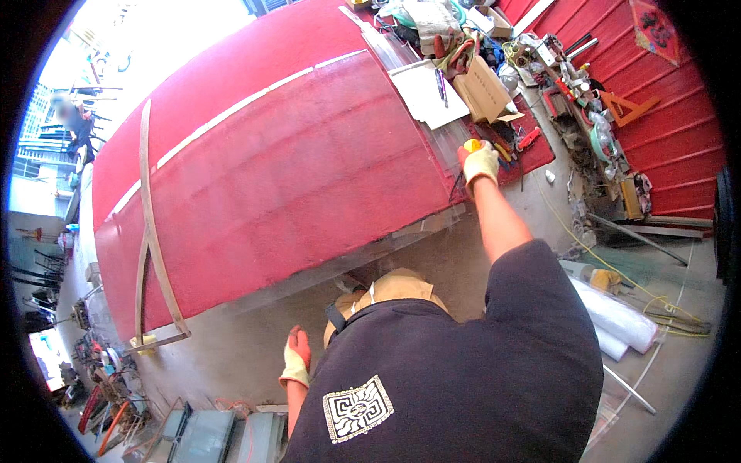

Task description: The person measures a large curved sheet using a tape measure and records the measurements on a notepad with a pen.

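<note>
Yellow tape measure (pixel 472 144): small, light, rigid case, likely easy one-hand grip around body. Right hand (pixel 482 163), gloved, closed around it at red table (pixel 293 177) edge. Left hand (pixel 296 359) hangs loose, fingers apart, empty.

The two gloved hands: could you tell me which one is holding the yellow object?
The right hand, stretched out to the far edge of the red table, grips the yellow object. The left hand hangs low beside the dark shirt, holding nothing.
</note>
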A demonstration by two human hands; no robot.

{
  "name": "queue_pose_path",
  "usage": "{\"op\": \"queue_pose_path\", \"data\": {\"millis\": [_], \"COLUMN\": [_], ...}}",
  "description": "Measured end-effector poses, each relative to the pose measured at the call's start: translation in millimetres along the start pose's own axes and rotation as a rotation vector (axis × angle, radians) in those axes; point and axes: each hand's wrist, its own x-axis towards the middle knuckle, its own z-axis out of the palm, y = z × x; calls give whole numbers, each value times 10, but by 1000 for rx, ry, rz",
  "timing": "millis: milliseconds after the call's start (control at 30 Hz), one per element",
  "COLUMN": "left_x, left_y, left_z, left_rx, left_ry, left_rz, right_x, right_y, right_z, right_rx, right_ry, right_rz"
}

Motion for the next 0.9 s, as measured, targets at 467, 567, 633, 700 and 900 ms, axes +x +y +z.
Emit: {"op": "queue_pose_path", "data": {"millis": [467,567,633,700,900], "left_x": [265,215,219,75,-210], "left_y": [2892,2930,2716,2705,2430], "left_z": [80,222,220,255,561], "left_rx": [-1154,-1300,-1304,-1372,-1420], "left_ry": [-967,-795,-733,-596,-127], "left_rz": [-49,-68,-65,-139,-266], "right_x": [-2973,-2853,-2479,-1849,477], "right_y": [-1329,-1410,-1429,-1407,-1350], "right_z": [-505,-567,-462,-218,201], "right_rx": [292,426,592,498,100], "right_ry": [-747,-980,-1022,-766,-294], "right_rz": [-1419,-1389,-1301,-1177,-427]}}
